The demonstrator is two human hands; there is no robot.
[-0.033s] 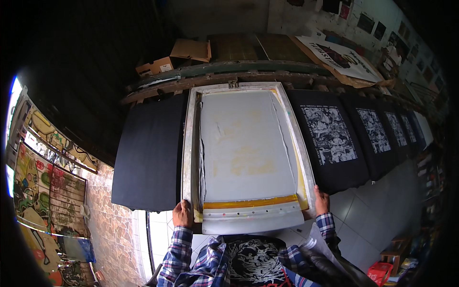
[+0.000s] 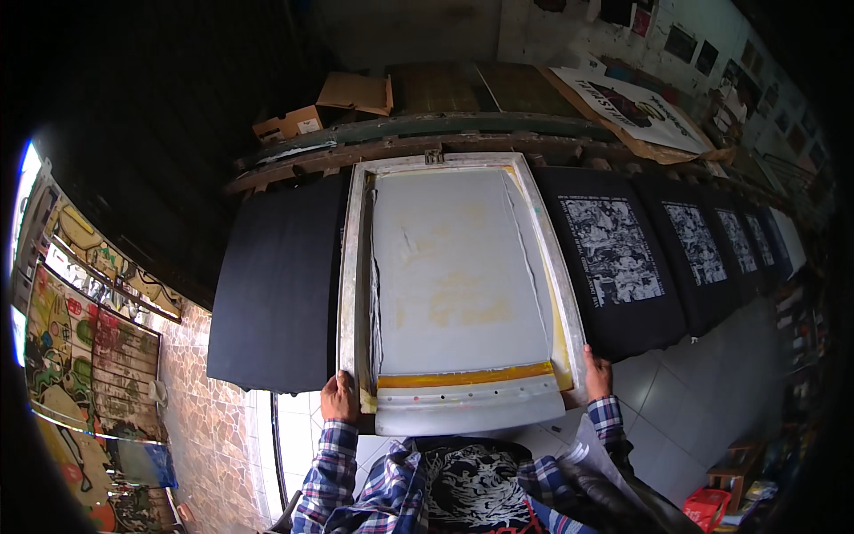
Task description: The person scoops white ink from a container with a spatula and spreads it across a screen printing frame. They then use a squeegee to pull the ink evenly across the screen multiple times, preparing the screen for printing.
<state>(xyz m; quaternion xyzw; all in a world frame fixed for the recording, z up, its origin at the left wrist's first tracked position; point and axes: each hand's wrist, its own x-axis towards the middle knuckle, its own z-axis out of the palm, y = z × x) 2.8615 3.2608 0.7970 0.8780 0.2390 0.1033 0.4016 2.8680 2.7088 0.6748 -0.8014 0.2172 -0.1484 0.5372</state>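
Note:
A screen printing frame (image 2: 566, 294) with worn, whitish sides lies before me, its far edge by a small clamp (image 2: 433, 157). Grey ink covers most of its mesh (image 2: 454, 267), with yellowish patches showing through. Across the near end rests a wide squeegee (image 2: 471, 411), pale grey with an amber strip along it; neither hand touches it. My left hand (image 2: 340, 400) grips the frame's near left corner, and my right hand (image 2: 598, 374) grips the near right one. Fingers on both hands curl partly out of sight under the wood. Whatever lies beneath the mesh is hidden.
Left of the frame is a plain black shirt (image 2: 271, 285). To the right, several black shirts (image 2: 614, 249) with white prints hang in a row. Behind runs a wooden rail (image 2: 294, 160), with a cardboard box (image 2: 356, 92) and a printed white sheet (image 2: 636, 107) beyond.

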